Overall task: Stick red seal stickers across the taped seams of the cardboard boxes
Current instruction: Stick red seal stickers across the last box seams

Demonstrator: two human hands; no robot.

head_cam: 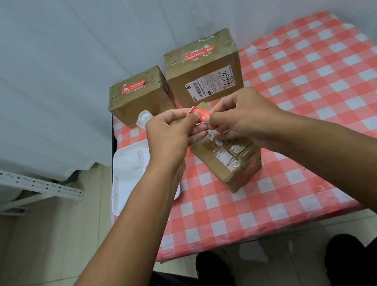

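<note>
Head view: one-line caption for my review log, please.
Both hands, left and right, pinch a red seal sticker above the unsealed taped box; two boxes behind already carry stickers.

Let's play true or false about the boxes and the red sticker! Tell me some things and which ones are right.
1. Both hands pinch the red sticker. True: the left hand and the right hand each hold an end.
2. The nearest box already has a red sticker on top. False: its taped top shows none.
3. The two far boxes each have a red sticker on top. True: the small box and the big box both do.
4. The tablecloth is blue and white. False: it is red and white checked.
5. The white tray sits on the right of the table. False: it is at the left edge.
</note>
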